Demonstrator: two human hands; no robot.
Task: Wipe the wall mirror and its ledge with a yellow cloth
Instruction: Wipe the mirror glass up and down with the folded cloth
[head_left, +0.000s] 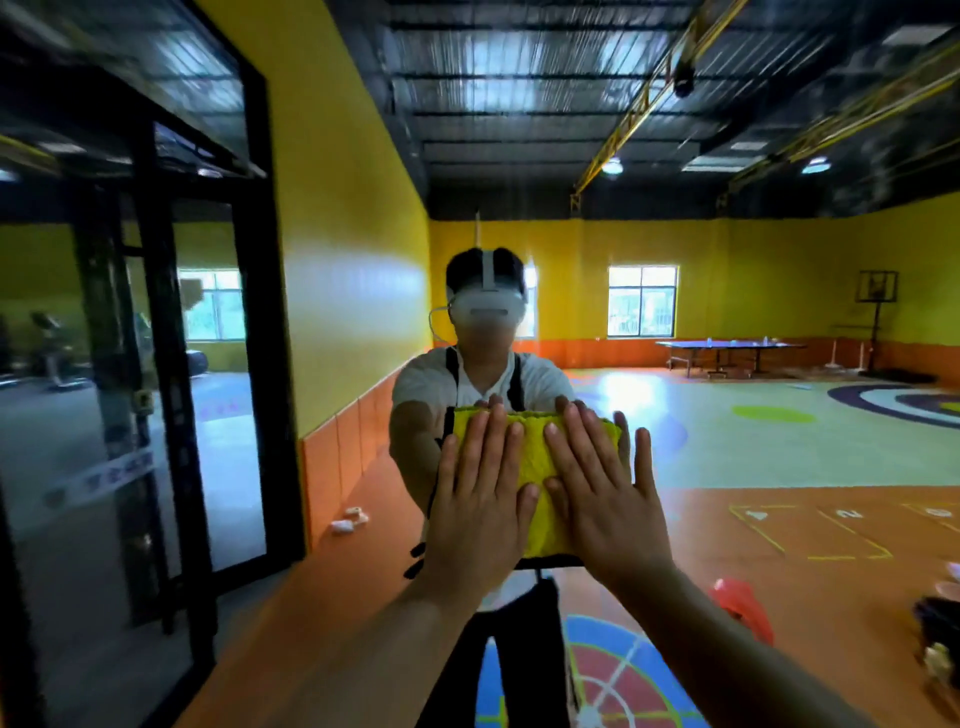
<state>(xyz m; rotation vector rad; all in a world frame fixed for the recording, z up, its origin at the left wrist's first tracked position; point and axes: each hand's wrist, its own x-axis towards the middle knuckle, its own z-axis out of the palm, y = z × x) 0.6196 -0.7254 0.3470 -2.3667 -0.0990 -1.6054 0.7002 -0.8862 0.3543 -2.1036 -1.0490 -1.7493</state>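
A folded yellow cloth (535, 457) lies flat against the wall mirror (727, 415), which fills most of the view. My left hand (480, 499) presses the cloth's left half with straight fingers pointing up. My right hand (602, 493) presses its right half the same way, thumbs nearly meeting in the middle. Behind the cloth the mirror reflects a person in a white shirt wearing a headset. The ledge is not in view.
A black-framed glass door (156, 338) stands at the left beside the mirror. The mirror reflects a yellow-walled hall with an orange floor, a table tennis table (727, 353) far back and a red stool (743, 608) at lower right.
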